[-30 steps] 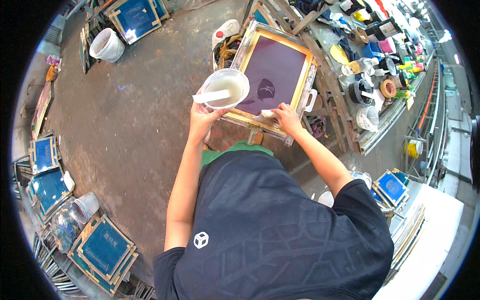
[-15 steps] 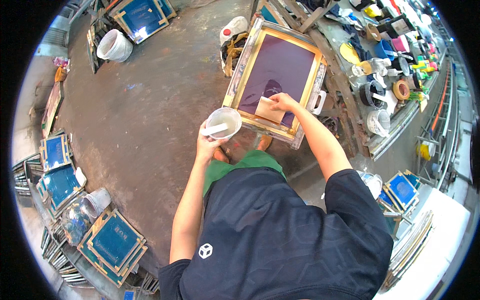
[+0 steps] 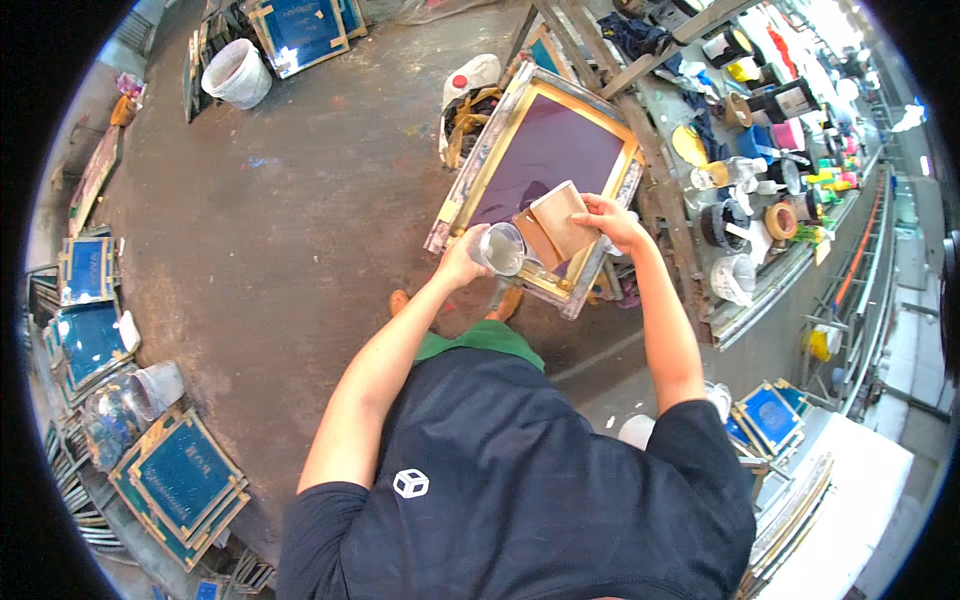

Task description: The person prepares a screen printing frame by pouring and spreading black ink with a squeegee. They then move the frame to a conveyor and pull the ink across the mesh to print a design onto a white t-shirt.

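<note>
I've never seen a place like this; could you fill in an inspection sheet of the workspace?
Surface: purple panel inside a yellow-edged frame.
Things in use: clear tub, tilted; pale flat piece, seen over the panel's lower part.
Clutter: black pot and tape roll among many containers on the right-hand bench.
Grips: left hand closed on the tub; right hand holding the piece's edge.
Cables: orange line at far right; cannot tell whether it is one.
Surroundings: white bucket on a stained floor; blue framed panels at left.

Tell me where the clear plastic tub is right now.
In the head view, the clear plastic tub is near the centre, in the left hand, just left of the tan board in the right hand.
</note>
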`<state>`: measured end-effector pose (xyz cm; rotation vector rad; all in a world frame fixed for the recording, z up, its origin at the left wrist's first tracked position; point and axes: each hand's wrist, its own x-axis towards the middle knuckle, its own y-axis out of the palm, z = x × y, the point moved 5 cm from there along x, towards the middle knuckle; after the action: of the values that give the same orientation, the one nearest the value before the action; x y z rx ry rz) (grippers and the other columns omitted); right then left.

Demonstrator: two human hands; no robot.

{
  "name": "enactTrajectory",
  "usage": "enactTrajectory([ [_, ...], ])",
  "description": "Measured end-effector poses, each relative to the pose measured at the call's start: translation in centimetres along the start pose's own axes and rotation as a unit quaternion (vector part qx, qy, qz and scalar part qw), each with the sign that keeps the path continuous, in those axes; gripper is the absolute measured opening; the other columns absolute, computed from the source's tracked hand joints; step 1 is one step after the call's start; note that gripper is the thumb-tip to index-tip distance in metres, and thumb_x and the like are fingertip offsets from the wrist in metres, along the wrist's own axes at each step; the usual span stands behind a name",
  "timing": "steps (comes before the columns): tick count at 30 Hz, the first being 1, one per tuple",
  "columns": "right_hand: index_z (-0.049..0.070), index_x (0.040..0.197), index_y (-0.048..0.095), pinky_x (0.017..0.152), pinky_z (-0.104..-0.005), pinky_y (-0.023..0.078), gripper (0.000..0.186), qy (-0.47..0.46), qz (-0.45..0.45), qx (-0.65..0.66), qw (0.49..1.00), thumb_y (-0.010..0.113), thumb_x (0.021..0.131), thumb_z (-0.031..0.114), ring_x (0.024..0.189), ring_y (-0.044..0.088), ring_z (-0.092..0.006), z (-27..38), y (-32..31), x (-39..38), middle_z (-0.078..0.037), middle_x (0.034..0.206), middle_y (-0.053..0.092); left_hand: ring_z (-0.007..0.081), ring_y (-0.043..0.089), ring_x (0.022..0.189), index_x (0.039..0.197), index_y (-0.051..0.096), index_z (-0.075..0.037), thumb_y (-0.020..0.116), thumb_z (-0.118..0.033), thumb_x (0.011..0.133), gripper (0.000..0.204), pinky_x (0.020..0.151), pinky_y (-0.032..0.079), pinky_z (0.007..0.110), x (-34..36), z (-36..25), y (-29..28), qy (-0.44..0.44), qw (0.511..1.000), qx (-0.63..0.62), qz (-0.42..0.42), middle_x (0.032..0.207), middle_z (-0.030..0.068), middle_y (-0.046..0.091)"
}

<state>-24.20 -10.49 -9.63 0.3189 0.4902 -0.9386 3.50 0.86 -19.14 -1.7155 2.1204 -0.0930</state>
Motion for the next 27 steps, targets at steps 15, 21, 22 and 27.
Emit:
enactTrajectory([
  [15, -0.005, 0.127, 0.052, 0.098, -0.0372, 0.051, 0.043, -0.416, -0.481, -0.185, 0.749, 0.072, 0.089, -0.003, 0.115, 0.06, -0.0243, 9.6, 11.4, -19.5, -0.016, 0.125, 0.06, 0.0186, 0.068, 0.097, 0.129, 0.048, -0.007, 0.091, -0.011, 0.065, 0.077, 0.071, 0.059, 0.033, 0.6, -17.0, 0.2, 0.017, 0.905, -0.419, 0.071, 0.115, 0.0101, 0.065],
  [21, -0.003, 0.126, 0.053, 0.1, -0.0413, 0.051, 0.041, -0.427, -0.477, -0.261, 0.723, 0.071, 0.089, -0.005, 0.118, 0.063, -0.0317, 11.2, 12.7, -20.1, -0.021, 0.124, 0.064, 0.0194, 0.067, 0.1, 0.127, 0.05, -0.006, 0.09, -0.008, 0.066, 0.073, 0.074, 0.059, 0.032, -0.8, -21.1, -3.0, 0.043, 0.902, -0.429, 0.029, 0.111, 0.0099, 0.065],
  [22, -0.002, 0.125, 0.054, 0.101, -0.0423, 0.05, 0.039, -0.422, -0.475, -0.261, 0.727, 0.069, 0.089, -0.006, 0.118, 0.063, -0.0331, 11.5, 13.0, -20.1, -0.024, 0.124, 0.065, 0.0178, 0.067, 0.099, 0.126, 0.051, -0.006, 0.09, -0.008, 0.065, 0.073, 0.076, 0.058, 0.031, -1.0, -21.0, -3.0, 0.041, 0.898, -0.438, 0.015, 0.112, 0.0097, 0.065],
  [27, -0.002, 0.121, 0.059, 0.101, -0.0434, 0.05, 0.036, -0.466, -0.429, -0.334, 0.698, 0.067, 0.087, -0.01, 0.116, 0.065, -0.034, 11.8, 13.1, -19.4, -0.023, 0.122, 0.067, 0.0174, 0.066, 0.102, 0.125, 0.053, -0.004, 0.091, -0.006, 0.064, 0.072, 0.085, 0.056, 0.032, -1.1, -21.5, -3.4, 0.088, 0.889, -0.447, -0.038, 0.114, 0.0096, 0.065],
])
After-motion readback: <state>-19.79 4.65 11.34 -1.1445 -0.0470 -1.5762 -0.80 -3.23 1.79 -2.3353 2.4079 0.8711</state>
